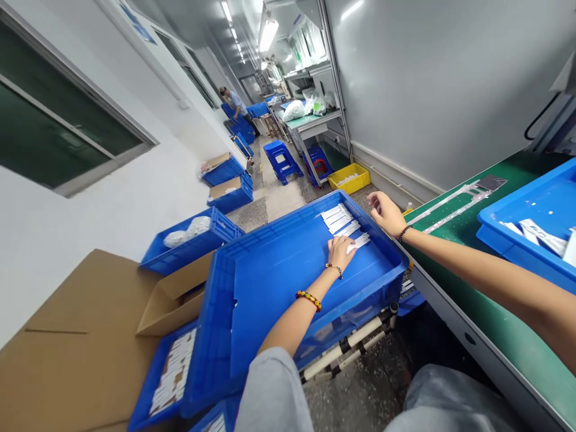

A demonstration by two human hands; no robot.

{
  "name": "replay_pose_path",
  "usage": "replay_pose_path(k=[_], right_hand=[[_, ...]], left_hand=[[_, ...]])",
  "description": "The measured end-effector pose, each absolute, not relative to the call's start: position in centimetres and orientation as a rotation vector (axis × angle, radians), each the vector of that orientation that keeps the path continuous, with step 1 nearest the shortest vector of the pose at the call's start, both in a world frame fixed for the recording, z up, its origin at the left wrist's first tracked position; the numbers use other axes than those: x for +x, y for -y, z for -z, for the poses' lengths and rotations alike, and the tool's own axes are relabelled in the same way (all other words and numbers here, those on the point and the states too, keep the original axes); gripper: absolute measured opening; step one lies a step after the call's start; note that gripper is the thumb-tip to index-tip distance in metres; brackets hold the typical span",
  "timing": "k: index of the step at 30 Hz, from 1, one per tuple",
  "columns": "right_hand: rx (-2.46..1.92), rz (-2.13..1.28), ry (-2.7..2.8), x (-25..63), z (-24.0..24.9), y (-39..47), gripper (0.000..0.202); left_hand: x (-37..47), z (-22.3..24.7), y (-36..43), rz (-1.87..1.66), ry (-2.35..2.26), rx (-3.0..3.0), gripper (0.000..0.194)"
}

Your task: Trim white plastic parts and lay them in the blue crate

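A large blue plastic bin (274, 288) stands before me, with a row of flat white strips (337, 219) lying side by side at its far right end. My left hand (342, 251) is inside the bin, its fingers closed over a white strip (360, 240) at the near end of that row. Part of this strip is hidden under the fingers. Above the bin's right rim, beside the green table edge, is my right hand (386, 211). Its fingers are loosely curled and apart, with nothing visible in them.
On the green table (450, 264) at right lie a flat metal fixture (472, 192) and a blue tray (517, 210) with white pieces. Cardboard (76, 348) and more blue bins line the left wall. A blue stool (282, 161) and a yellow bin (360, 180) stand ahead. A person (236, 103) works far back.
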State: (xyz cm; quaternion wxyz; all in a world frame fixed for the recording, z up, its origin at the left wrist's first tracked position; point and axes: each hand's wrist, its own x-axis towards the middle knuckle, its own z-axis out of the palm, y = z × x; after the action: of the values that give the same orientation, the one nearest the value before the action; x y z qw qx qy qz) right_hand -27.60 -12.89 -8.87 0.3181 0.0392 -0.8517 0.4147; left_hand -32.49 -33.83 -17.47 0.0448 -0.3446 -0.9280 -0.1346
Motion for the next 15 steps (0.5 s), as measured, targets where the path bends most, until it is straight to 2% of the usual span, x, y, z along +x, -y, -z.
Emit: replay_pose_path(k=[4,11,15], right_hand=[[0.167,-1.104,2.235,-25.4,7.1,13.3,0.03],[0.219,-1.172,2.165,-19.9,3.0,13.3,0.028],[0.217,-1.21,2.116,-15.6,-1.9,12.7,0.026]], left_hand=[[-33.1,17.5,33.0,0.345,2.85,-0.973,0.026],[-33.7,17.6,31.6,0.143,2.845,-0.87,0.031],[-33.3,17.5,31.2,0.053,2.807,-0.873,0.032]])
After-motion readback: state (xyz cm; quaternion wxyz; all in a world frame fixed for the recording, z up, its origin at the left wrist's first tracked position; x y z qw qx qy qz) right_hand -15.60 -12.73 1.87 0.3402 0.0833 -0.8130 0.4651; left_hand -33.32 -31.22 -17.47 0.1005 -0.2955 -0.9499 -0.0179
